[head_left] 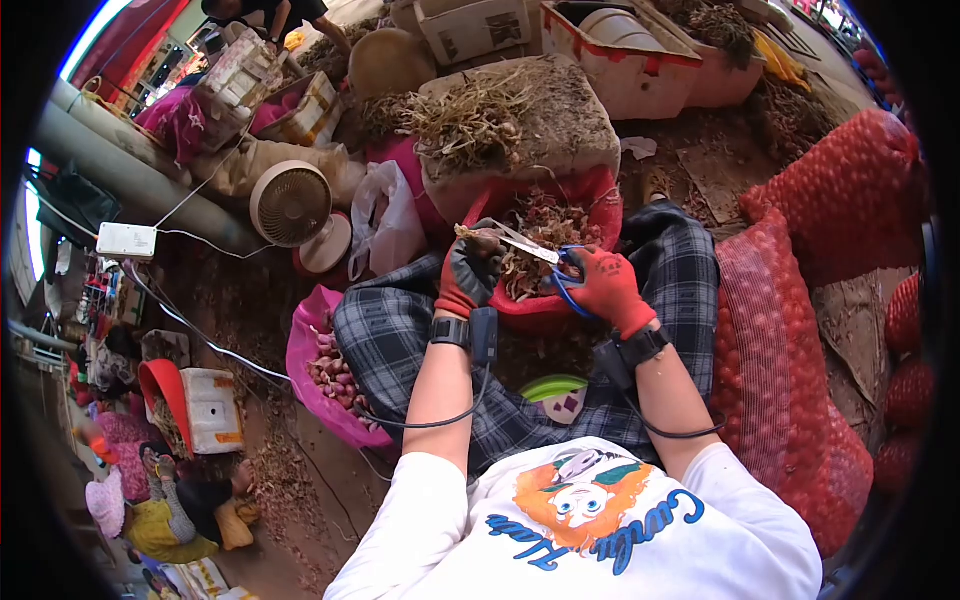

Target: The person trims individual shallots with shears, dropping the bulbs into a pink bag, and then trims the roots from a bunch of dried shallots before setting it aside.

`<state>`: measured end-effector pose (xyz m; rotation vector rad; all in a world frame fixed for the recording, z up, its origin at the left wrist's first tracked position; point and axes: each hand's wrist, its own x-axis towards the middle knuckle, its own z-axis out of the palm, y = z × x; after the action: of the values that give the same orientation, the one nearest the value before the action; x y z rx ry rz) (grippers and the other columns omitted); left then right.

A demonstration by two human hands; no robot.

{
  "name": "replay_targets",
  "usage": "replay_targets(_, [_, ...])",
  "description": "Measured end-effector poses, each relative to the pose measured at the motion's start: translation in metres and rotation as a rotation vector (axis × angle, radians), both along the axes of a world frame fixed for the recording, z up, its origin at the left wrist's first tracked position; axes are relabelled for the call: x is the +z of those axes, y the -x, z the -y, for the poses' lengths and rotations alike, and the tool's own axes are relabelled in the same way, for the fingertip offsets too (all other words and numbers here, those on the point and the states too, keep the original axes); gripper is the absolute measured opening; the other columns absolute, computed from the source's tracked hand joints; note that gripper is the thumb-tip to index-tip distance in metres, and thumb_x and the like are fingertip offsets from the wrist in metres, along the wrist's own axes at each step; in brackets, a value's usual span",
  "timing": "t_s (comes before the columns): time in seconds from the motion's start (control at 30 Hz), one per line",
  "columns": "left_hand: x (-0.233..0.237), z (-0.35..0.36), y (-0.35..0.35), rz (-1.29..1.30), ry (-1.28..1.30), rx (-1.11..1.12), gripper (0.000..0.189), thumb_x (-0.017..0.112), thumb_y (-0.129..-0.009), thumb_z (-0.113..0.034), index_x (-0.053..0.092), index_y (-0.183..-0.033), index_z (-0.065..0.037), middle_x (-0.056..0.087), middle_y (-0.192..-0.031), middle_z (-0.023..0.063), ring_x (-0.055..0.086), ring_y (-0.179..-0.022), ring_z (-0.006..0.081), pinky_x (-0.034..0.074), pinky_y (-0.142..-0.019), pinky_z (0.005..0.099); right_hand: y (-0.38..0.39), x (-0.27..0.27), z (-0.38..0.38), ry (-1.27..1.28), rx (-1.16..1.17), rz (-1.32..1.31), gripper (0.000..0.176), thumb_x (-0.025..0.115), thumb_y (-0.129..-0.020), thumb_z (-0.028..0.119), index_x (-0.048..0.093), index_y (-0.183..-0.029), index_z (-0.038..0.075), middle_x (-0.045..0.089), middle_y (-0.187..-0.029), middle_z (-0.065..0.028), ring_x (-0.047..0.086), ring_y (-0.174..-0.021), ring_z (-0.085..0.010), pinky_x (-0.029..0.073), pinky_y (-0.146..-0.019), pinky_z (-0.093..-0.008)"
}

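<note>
While the left hand, in a red and dark glove, has its fingers closed round a small tan piece that is too small to make out clearly, the right hand, in a red glove, grips the blue handles of a pair of scissors. The scissors point toward the left hand, their tips right beside the piece; whether they touch it, I cannot tell. Both hands and the scissors are above a red tub, and dry peelings fill it up near its rim.

Just beyond the far rim of the tub is a pale foam box, with dry stalks heaped on its top, mostly toward the left edge and spilling near the front edge.

On the floor, beside the person's left knee, a pink bag gapes around small reddish-purple onions. Farther out on that side are a white plastic bag and a round fan. Red net sacks, packed full, lie on the floor past the right knee. Well apart, at the far left, is another person in a pink hat.
</note>
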<state>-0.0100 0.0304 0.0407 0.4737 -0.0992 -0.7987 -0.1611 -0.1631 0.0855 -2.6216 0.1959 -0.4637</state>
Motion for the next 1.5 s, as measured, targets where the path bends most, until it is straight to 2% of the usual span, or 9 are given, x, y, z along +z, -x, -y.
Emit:
replay_targets(0.33, [-0.012,-0.005,-0.003,0.011,-0.079,-0.142,0.040,0.052,-0.087,-0.010,0.045,-0.124,0.004,0.060,-0.091,0.0112,0.060,-0.072,0.0138,0.054,-0.060,0.0249,-0.002,-0.006,-0.001,-0.203,-0.037,-0.188,0.052,0.064,-0.073,0.056,0.068,-0.092,0.009,0.066,-0.080,-0.0131,0.064,-0.076,-0.0291,0.050,-0.067,-0.0391])
replay_targets(0.43, [0.013,-0.003,0.009,-0.051,-0.163,-0.314,0.033,0.051,-0.089,-0.016,0.049,-0.116,0.002,0.060,-0.094,0.0119,0.061,-0.072,0.0134,0.054,-0.057,0.0241,-0.006,-0.010,0.004,-0.255,-0.109,-0.229,0.051,0.064,-0.073,0.057,0.069,-0.089,0.009,0.067,-0.079,-0.0135,0.065,-0.075,-0.0301,0.050,-0.066,-0.0397])
replay_targets(0.73, [-0.011,-0.008,-0.005,-0.194,-0.071,-0.163,0.025,0.049,-0.093,-0.025,0.055,-0.098,-0.001,0.062,-0.087,0.0109,0.061,-0.064,0.0166,0.052,-0.055,0.0264,0.002,0.003,-0.010,-0.105,0.018,-0.023,0.044,0.070,-0.074,0.039,0.063,-0.099,0.003,0.066,-0.088,-0.0172,0.064,-0.081,-0.0334,0.049,-0.069,-0.0392])
replay_targets(0.87, [-0.054,0.002,-0.009,0.723,-0.423,-0.061,0.015,0.048,-0.092,-0.017,0.054,-0.092,-0.004,0.059,-0.089,0.0066,0.058,-0.075,0.0124,0.051,-0.070,0.0267,-0.014,-0.012,-0.017,-0.521,0.046,0.060,0.047,0.070,-0.073,0.040,0.061,-0.103,0.005,0.064,-0.086,-0.0177,0.063,-0.082,-0.0338,0.049,-0.070,-0.0403])
replay_targets(0.93, [-0.029,0.006,0.006,0.737,-0.577,-0.148,0.022,0.055,-0.085,-0.005,0.055,-0.107,-0.002,0.060,-0.102,0.0100,0.058,-0.092,0.0162,0.048,-0.086,0.0295,-0.026,-0.052,-0.015,-0.406,0.094,0.216,0.033,0.066,-0.075,0.021,0.063,-0.104,0.006,0.064,-0.085,-0.0169,0.062,-0.081,-0.0355,0.050,-0.074,-0.0399])
replay_targets(1.03, [-0.001,0.026,0.016,1.059,-0.648,0.794,0.068,0.069,-0.063,0.001,0.046,-0.128,0.001,0.051,-0.126,0.0124,0.046,-0.121,0.0243,0.030,-0.108,0.0346,-0.043,-0.053,-0.015,-0.987,0.219,-0.073,0.027,0.060,-0.082,0.016,0.062,-0.104,-0.001,0.064,-0.076,-0.0043,0.059,-0.067,-0.0162,0.049,-0.064,-0.0325])
replay_targets(1.1, [-0.034,0.023,0.020,0.990,-0.869,0.918,0.060,0.069,-0.073,-0.008,0.047,-0.128,0.000,0.052,-0.126,0.0127,0.048,-0.118,0.0228,0.034,-0.103,0.0329,-0.048,-0.060,-0.018,-1.071,0.347,-0.074,0.011,0.061,-0.084,0.015,0.061,-0.087,0.005,0.058,-0.067,0.0018,0.054,-0.056,-0.0067,0.042,-0.048,-0.0233])
replay_targets(1.2, [-0.094,0.017,-0.002,0.707,-1.154,-0.009,0.049,0.057,-0.088,-0.041,0.062,-0.107,0.004,0.066,-0.096,0.0146,0.063,-0.095,0.0271,0.045,-0.085,0.0357,-0.047,-0.051,-0.021,-1.155,0.381,-0.145,0.013,0.062,-0.084,0.018,0.059,-0.084,0.005,0.056,-0.065,0.0025,0.052,-0.053,-0.0071,0.039,-0.046,-0.0231])
replay_targets(1.5, [-0.070,0.023,0.015,0.693,-1.379,0.035,0.049,0.058,-0.086,-0.039,0.059,-0.107,0.006,0.065,-0.096,0.0219,0.062,-0.097,0.0337,0.047,-0.084,0.0378,-0.029,-0.035,-0.038,-0.568,0.232,0.072,0.030,0.065,-0.083,0.031,0.062,-0.083,0.001,0.063,-0.068,-0.0081,0.062,-0.062,-0.0160,0.048,-0.056,-0.0306])
